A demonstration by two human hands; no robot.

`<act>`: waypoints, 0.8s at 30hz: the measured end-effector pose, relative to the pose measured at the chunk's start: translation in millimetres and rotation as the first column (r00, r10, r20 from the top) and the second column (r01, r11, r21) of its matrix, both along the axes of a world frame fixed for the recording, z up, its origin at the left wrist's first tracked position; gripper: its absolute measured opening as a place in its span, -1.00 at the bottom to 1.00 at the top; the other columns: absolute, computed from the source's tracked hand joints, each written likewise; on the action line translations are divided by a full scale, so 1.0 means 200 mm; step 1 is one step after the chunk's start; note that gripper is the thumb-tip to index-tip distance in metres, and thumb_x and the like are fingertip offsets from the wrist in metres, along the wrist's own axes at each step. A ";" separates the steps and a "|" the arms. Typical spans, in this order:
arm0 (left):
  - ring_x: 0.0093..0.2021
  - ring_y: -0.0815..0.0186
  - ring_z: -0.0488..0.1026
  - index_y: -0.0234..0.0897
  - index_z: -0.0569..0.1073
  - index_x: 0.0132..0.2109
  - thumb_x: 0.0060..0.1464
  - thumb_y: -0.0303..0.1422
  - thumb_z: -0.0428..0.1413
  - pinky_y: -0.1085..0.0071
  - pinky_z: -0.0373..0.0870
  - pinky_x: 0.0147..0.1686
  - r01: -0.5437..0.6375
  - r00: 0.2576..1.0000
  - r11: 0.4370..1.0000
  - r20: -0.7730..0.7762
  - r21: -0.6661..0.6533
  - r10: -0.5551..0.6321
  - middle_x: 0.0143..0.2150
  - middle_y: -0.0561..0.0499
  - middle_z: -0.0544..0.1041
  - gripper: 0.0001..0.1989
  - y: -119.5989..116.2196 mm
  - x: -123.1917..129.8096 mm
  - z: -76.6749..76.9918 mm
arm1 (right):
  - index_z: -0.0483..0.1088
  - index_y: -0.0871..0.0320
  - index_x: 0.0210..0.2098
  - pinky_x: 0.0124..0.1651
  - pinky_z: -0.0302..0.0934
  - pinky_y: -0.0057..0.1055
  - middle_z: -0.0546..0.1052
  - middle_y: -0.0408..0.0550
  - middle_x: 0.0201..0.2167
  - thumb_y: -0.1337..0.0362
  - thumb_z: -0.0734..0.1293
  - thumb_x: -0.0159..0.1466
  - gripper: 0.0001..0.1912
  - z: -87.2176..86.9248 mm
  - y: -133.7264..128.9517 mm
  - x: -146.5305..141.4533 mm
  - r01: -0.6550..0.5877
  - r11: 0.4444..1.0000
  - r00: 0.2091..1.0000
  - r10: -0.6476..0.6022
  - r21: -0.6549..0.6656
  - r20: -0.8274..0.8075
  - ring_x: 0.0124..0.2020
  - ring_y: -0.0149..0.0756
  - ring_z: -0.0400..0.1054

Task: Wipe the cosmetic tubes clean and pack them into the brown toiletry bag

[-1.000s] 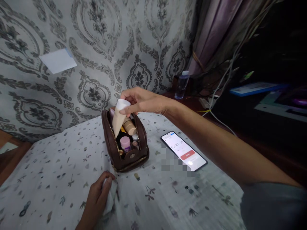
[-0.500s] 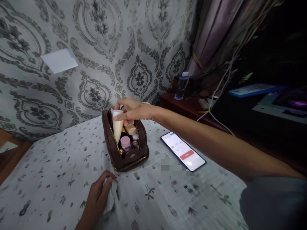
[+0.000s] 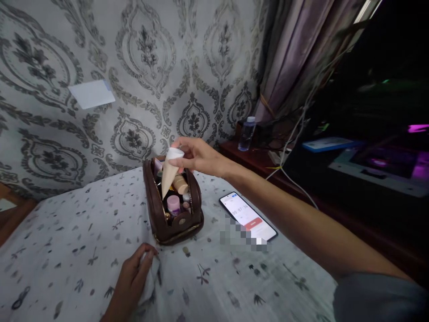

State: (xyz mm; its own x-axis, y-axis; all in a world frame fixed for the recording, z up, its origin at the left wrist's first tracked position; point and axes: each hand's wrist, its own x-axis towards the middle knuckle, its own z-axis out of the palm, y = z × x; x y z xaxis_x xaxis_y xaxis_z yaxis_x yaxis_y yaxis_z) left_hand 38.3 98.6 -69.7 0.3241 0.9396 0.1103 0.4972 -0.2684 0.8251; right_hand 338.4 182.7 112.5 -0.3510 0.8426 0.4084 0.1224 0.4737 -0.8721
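A brown zipped cosmetic bag (image 3: pixel 177 230) lies open on the patterned bed sheet. Above its opening, my right hand (image 3: pixel 197 157) grips a cream-coloured squeeze tube (image 3: pixel 170 174) by its white cap, the tapered end pointing down into the bag. Inside the bag are a pink-lidded jar (image 3: pixel 173 203), a tan bottle (image 3: pixel 181 184) and several smaller items. My left hand (image 3: pixel 132 275) rests on the sheet in front of the bag, its fingers closed on a pale, crumpled cloth or tissue (image 3: pixel 149 281).
A phone (image 3: pixel 251 219) showing a running timer lies right of the bag, below my right forearm. A clear bottle (image 3: pixel 247 134) stands on a dark red wooden surface (image 3: pixel 231 150) near loose white cables (image 3: pixel 296 134). Patterned wallpaper (image 3: pixel 194 80) rises behind the bed.
My right hand has lifted the tube slightly and drawn it rightward, so it now tilts more. My left hand stays by the bag with the cloth or tissue. The camera view has shifted a little.
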 end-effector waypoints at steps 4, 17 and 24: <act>-0.52 0.33 0.26 -0.21 0.49 -0.25 0.25 0.04 -0.03 0.49 0.24 -0.50 0.039 0.999 0.998 -0.008 -0.058 -0.039 -0.55 0.12 0.31 -0.56 0.00 0.00 0.00 | 0.34 0.18 -0.29 -0.61 0.07 -0.54 0.49 -0.08 -0.47 0.03 0.43 0.24 -0.66 -0.03 0.04 -0.02 0.123 0.987 0.991 -0.128 -0.105 -0.036 -0.53 -0.40 0.37; -0.52 0.34 0.23 -0.22 0.47 -0.27 0.25 0.03 -0.03 0.48 0.22 -0.49 0.056 0.998 0.997 0.032 -0.048 -0.055 -0.56 0.14 0.26 -0.57 0.01 0.00 -0.02 | 0.31 0.15 -0.02 -0.22 0.26 -0.38 0.48 -0.02 -0.21 0.13 0.28 0.38 -0.73 -0.21 -0.23 -0.10 0.375 0.672 0.778 -0.603 0.638 0.177 -0.26 -0.26 0.37; -0.49 0.32 0.26 -0.22 0.46 -0.28 0.26 0.03 -0.04 0.47 0.23 -0.47 0.069 0.997 0.996 0.046 -0.056 -0.067 -0.54 0.12 0.29 -0.57 -0.01 0.01 0.01 | 0.37 0.11 -0.01 -0.18 0.31 -0.33 0.46 0.08 0.01 0.32 0.29 0.33 -0.77 -0.36 -0.28 -0.23 0.202 0.640 0.513 -0.714 0.742 0.476 -0.16 -0.18 0.42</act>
State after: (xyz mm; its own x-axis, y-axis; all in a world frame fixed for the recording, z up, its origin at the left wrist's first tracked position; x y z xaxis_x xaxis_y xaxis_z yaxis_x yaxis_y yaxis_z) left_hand 39.3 97.3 -68.5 0.3837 0.9206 0.0726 0.4424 -0.2522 0.8606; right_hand 291.6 127.5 39.6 -0.3506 0.6734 0.6508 0.8859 0.4639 -0.0027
